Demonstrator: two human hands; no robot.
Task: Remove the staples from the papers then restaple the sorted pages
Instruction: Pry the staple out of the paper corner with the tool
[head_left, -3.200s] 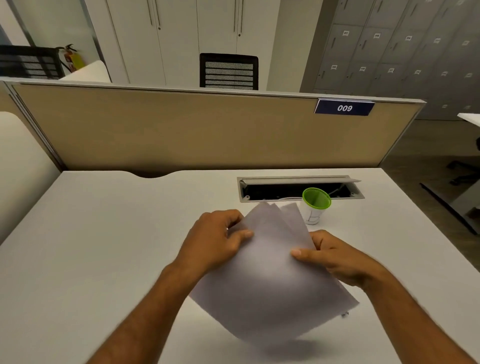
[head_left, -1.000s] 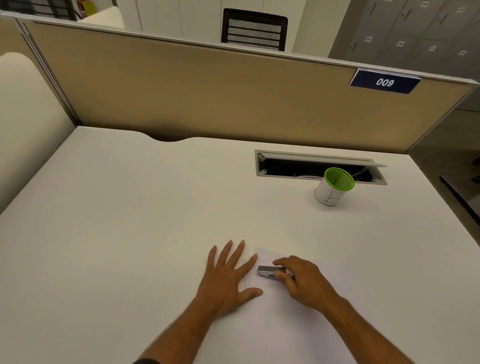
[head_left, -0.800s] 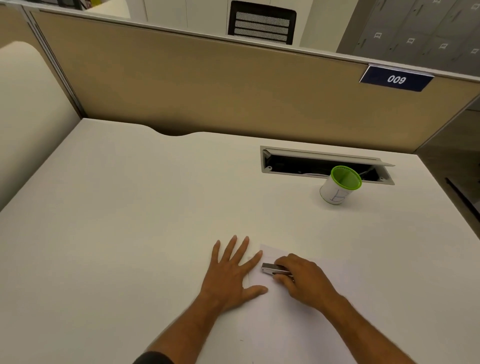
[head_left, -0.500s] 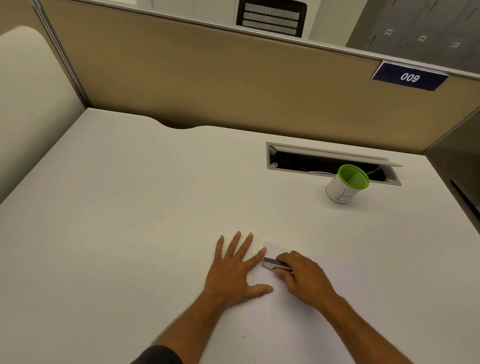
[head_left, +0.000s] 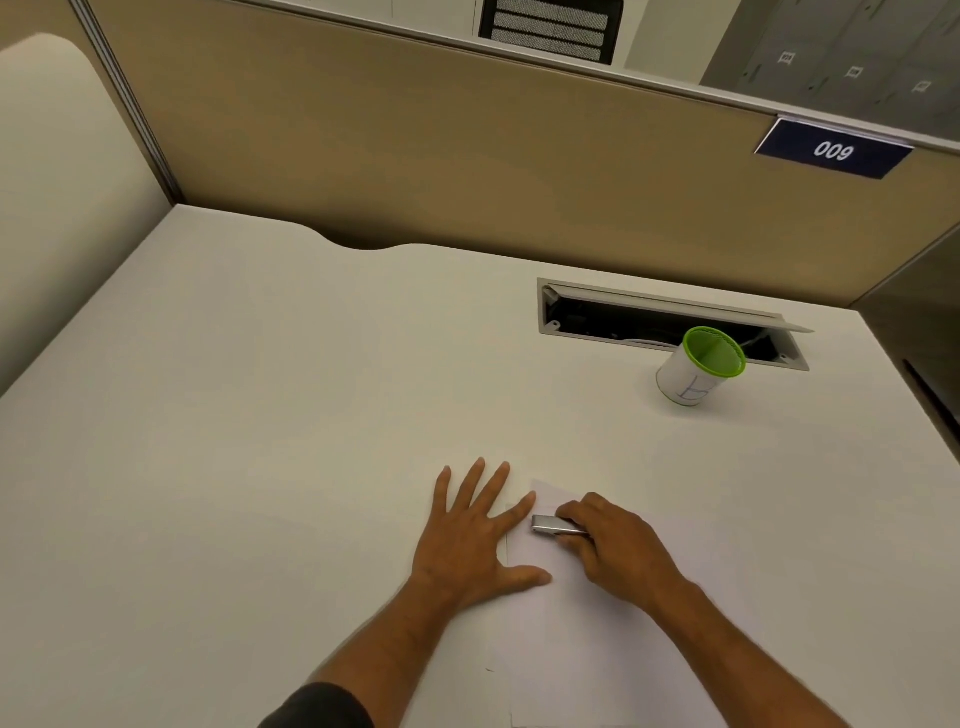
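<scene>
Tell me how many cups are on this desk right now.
1. A single green-rimmed white cup stands at the far right of the desk, just in front of the open cable hatch. Nothing in view seems able to hide another.

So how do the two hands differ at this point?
The left hand lies flat, fingers spread, pinning the paper's left edge; the right hand is curled. The left holds nothing; the right grips a small metal tool at the paper's top corner. Both rest on the paper.
</scene>
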